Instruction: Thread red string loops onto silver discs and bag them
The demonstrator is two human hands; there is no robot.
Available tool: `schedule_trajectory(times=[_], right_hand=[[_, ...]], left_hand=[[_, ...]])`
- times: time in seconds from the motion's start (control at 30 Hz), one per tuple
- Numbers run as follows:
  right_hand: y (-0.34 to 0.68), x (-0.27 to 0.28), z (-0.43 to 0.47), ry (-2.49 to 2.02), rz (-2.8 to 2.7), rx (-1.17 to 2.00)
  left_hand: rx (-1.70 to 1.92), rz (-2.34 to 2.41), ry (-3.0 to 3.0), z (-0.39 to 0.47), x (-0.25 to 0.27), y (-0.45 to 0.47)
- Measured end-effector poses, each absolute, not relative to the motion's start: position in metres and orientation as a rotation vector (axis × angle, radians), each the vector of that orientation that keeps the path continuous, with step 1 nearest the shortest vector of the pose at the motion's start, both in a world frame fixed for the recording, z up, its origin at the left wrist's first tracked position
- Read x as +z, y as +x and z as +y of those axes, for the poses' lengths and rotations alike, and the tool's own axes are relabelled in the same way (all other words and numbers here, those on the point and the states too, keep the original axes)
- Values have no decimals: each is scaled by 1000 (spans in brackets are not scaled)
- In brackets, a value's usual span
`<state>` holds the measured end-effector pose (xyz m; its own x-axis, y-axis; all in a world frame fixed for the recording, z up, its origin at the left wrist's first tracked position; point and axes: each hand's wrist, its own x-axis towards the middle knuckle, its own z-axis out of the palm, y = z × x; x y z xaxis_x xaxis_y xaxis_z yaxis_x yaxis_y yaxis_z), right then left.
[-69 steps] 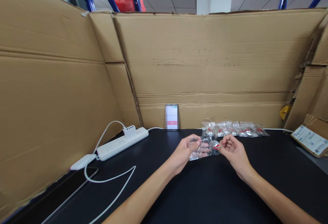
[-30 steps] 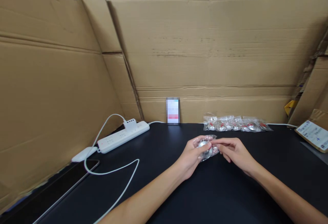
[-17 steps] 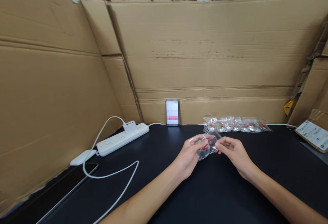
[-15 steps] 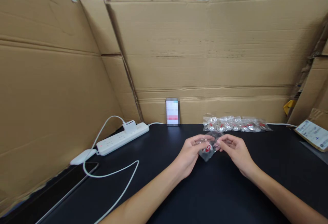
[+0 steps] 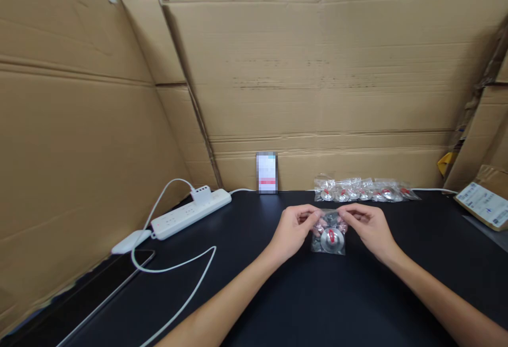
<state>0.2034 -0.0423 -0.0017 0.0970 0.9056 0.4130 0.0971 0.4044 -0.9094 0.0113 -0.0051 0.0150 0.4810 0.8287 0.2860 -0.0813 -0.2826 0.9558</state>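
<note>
Between my hands hangs a clear plastic bag (image 5: 317, 245), held by its top edge. Inside its lower part is a round silver metal disc (image 5: 337, 240) with a red piece (image 5: 332, 236) at its middle. My left hand (image 5: 298, 225) pinches the bag's upper left corner between thumb and fingers. The upper right corner is pinched the same way by my right hand (image 5: 364, 225). Some fingertips show through the clear plastic. Behind the hands, a row of similar clear bags (image 5: 365, 190) with silver discs and red pieces lies along the back of the black table (image 5: 254, 294).
A phone (image 5: 267, 173) with a blurred screen leans on the cardboard wall (image 5: 317, 72). At left are a white power strip (image 5: 190, 215), a looping white cable (image 5: 198, 285) and a dark flat device (image 5: 103, 299). A labelled parcel (image 5: 482, 207) lies at right.
The bag, earlier bunched and tilted near my left fingers, now hangs flat and upright with the disc facing me. Both hands now grip its top corners.
</note>
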Motion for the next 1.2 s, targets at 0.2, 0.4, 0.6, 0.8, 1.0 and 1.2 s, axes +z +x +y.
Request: schedule_trajectory(times=[0.2, 0.4, 0.6, 0.8, 1.0, 1.2], right_hand=[[204, 4, -46, -939, -1281, 844], [204, 4, -46, -904, -1408, 800], [206, 8, -50, -924, -1619, 691], [203, 7, -50, -937, -1612, 640], [202, 0, -45, -1040, -1627, 702], [201, 1, -49, -1091, -1747, 606]], left_hand=[[981, 573, 1576, -11, 28, 7], [1009, 624, 1666, -8, 23, 8], [1097, 725, 1826, -10, 20, 7], [1144, 760, 1777, -14, 19, 10], [1093, 710, 1837, -19, 23, 11], [906, 771, 1962, -12, 23, 7]])
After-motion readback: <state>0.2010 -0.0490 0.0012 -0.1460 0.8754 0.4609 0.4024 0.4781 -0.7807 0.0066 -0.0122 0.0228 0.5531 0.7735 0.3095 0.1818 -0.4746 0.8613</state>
